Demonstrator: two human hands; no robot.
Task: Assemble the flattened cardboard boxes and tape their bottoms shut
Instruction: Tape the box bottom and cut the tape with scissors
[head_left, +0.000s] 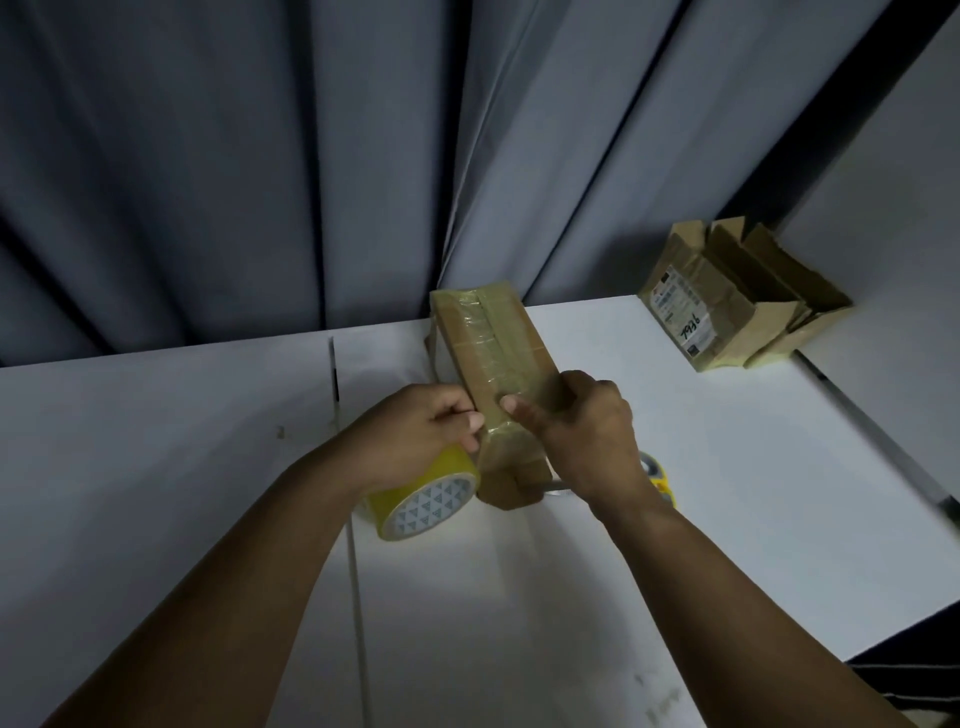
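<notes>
The box (493, 353) sits mid-table (208, 441), long and narrow. It runs from the far edge back toward the person, taped face up. Glossy tape (491, 338) runs along its centre seam.

The left hand (421, 431) has its fingers curled round the yellow tape roll (415, 493), which hangs just off the box's left flank. The thumb tip touches that left edge. The right hand (582, 431) grips the box itself, thumb (511, 402) flat on top at the seam and the other fingers wrapped over the right edge. So the near half of the box is pinched between the two hands, roll side and grip side. The near end pokes out below the wrists.

This looks like a light, empty carton. The edges should be stiff enough, but the walls will likely give if squeezed mid-panel. The taped face looks slick, so the corners and folded edges are the better holds, as the right hand shows. Pressing along the seam should bed the tape without crushing anything.

At the far right corner lie more boxes (727, 301), flaps open, one with a label. Something yellow (660, 480) peeks out from behind the right wrist, too hidden to name. A grey curtain (260, 156) hangs beyond the far edge.
</notes>
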